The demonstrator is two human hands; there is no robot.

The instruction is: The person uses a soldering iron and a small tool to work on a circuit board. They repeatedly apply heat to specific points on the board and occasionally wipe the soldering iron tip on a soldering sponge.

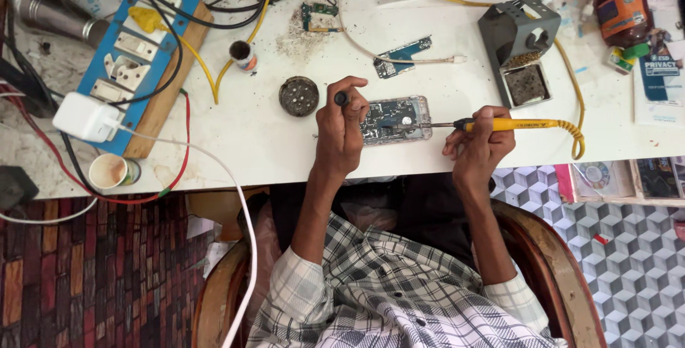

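Soldering on an opened phone at the centre of the frame.

I am watching the right hand (pixel 479 149), its fingers gripping a yellow soldering iron (pixel 510 125) with the tip on the opened phone (pixel 396 119) lying on the white table (pixel 250 134); the left hand (pixel 341 130) is pinching a small dark tool (pixel 342 97) beside the phone's left end.

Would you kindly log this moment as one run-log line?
left hand: holds small dark tool at opened phone | right hand: grips yellow soldering iron, tip on phone board | surface: white workbench
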